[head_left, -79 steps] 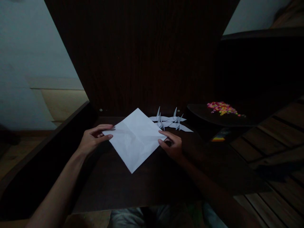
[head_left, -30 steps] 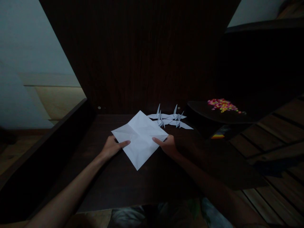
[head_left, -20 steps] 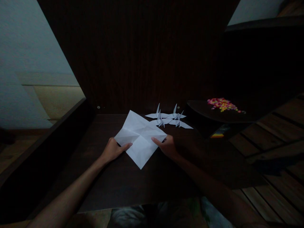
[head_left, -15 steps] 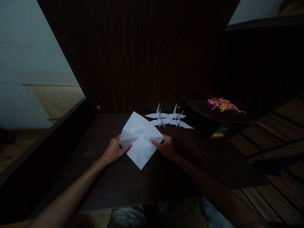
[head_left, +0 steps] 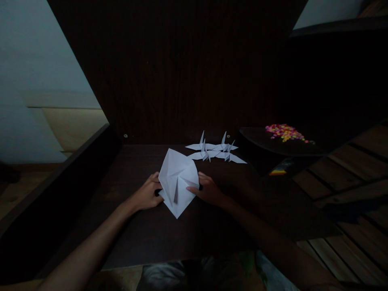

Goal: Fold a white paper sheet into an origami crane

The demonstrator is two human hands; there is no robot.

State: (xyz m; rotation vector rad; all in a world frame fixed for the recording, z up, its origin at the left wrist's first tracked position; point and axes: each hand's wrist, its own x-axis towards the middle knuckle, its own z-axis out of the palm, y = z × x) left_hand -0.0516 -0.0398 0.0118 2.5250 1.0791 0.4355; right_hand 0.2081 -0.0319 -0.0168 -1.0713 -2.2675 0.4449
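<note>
A creased sheet of white paper (head_left: 182, 178) is held between my two hands, partly folded, with a raised ridge down its middle and one corner toward me. At its left edge my left hand (head_left: 150, 191) is closed on the paper, its fingertips partly hidden behind it. My right hand (head_left: 208, 190) pinches the right edge, thumb on top and fingers behind. Just beyond the sheet, several folded white paper cranes (head_left: 204, 154) lie together on the dark table, wings spread and touching or overlapping.
A dark wooden panel (head_left: 182, 72) rises behind the table (head_left: 127, 238). On a rounded shelf (head_left: 254, 137) to the right lies a heap of small pink, red and yellow pieces (head_left: 285, 132). Below it is a rainbow-striped item (head_left: 278, 171). A low dark side board (head_left: 60, 190) borders the left.
The flat, diamond-shaped sheet has been bent inward and is narrower, with a ridge standing up. Both hands have moved closer together, and my left thumb no longer lies on top of the sheet.
</note>
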